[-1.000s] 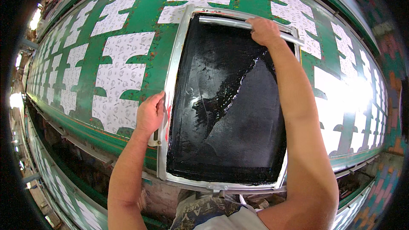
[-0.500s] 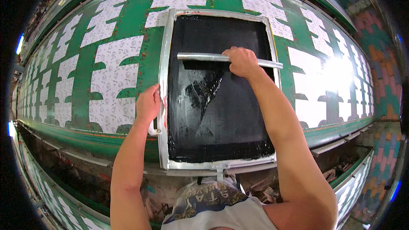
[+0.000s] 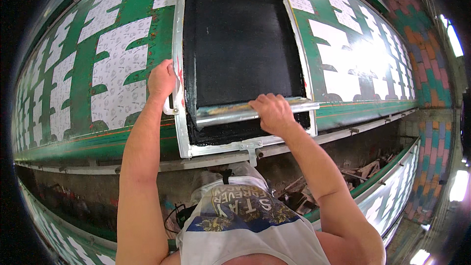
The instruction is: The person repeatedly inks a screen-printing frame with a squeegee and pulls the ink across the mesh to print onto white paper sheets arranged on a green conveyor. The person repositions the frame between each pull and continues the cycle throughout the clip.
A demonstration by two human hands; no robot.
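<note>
A screen-printing frame with a pale metal rim lies on the long green table. Its mesh is coated with black ink. My right hand is closed over the bar of a squeegee, which spans the frame near its lower end and leans toward me. A dark strip of ink shows below the blade. At the frame's left side, my left hand is closed around the side handle; its fingertips are partly hidden.
White patterned cut pieces lie in rows on the green table on both sides of the frame. A metal rail runs along the near edge. Below it is a trough with scraps. Another table with pieces stands behind me.
My right hand has drawn the squeegee from the upper part of the mesh down to its near end. The wet ink patch in the middle is spread smooth. My left hand stays at the handle.
</note>
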